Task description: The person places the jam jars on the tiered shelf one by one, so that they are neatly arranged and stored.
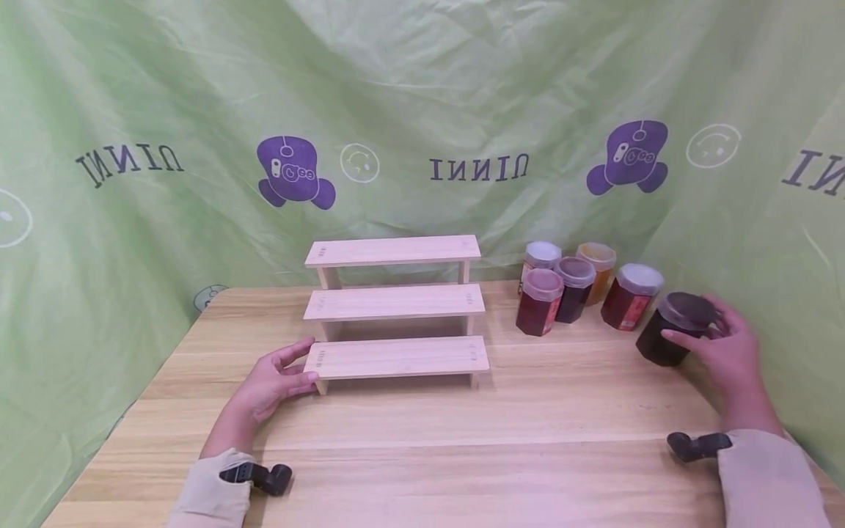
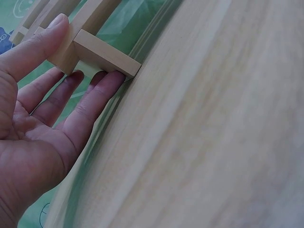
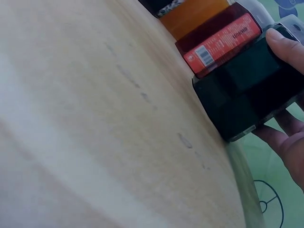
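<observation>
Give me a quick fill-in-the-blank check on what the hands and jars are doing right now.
1. The right hand grips the ____ jar near the table edge.
2. The left hand touches the ____ step of the wooden rack.
3. The rack has ____ steps, all bare.
4. Beside the held jar stand ____ other jars.

Missing words: dark; lowest; three; five

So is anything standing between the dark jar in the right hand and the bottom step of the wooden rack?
Nothing visible. The right hand grips the dark jar at the table's right edge; bare table lies between it and the bottom step. The other jars stand farther back. The left hand touches that step's left end only.
</observation>
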A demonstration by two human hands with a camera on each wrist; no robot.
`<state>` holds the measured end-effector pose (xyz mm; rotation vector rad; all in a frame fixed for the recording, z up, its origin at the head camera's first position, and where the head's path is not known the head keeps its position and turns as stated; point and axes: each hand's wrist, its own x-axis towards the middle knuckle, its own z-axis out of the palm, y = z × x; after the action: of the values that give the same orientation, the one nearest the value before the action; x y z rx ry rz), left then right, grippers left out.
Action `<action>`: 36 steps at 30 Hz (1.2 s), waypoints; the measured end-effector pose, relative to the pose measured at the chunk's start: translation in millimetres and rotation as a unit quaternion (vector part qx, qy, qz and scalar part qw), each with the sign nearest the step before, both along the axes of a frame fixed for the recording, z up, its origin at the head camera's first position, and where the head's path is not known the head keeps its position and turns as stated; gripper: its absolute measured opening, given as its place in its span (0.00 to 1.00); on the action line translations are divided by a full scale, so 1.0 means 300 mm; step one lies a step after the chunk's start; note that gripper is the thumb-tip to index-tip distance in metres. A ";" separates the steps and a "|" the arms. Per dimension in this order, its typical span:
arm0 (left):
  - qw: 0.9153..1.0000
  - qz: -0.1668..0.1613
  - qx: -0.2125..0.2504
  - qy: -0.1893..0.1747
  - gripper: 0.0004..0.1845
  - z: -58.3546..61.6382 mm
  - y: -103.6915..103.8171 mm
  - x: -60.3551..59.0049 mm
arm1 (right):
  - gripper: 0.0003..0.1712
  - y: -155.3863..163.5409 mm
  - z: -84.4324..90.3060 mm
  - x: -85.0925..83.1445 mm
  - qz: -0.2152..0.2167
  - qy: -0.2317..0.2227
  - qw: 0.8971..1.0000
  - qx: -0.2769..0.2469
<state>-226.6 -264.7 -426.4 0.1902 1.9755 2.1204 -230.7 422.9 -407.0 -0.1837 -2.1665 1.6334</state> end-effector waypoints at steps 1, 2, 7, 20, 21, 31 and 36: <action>1.000 0.001 0.000 0.001 0.43 0.001 0.000 0.001 | 0.49 -0.005 0.001 0.001 -0.006 -0.003 1.000 0.012; 1.000 0.002 -0.001 0.002 0.43 0.002 0.000 0.001 | 0.49 -0.010 0.001 0.002 -0.010 -0.005 1.000 0.020; 1.000 0.002 -0.001 -0.001 0.43 -0.003 -0.003 -0.001 | 0.49 -0.029 0.003 0.007 -0.014 -0.016 1.000 0.017; 1.000 0.006 0.002 -0.007 0.44 -0.005 -0.003 -0.001 | 0.48 -0.094 0.042 0.021 -0.029 -0.051 0.995 0.076; 1.000 0.006 0.001 -0.008 0.43 -0.004 -0.003 0.000 | 0.48 -0.100 0.044 0.021 -0.029 -0.050 0.995 0.080; 1.000 0.005 0.002 -0.007 0.43 0.000 -0.002 0.002 | 0.48 -0.166 0.085 0.037 -0.031 -0.042 0.995 0.083; 1.000 0.005 0.003 -0.008 0.43 -0.001 -0.001 0.001 | 0.48 -0.190 0.099 0.044 -0.033 -0.052 0.995 0.081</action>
<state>-226.3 -265.1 -426.8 0.1639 1.9646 2.1287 -217.4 365.8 -377.3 -0.2946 -2.3316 1.4335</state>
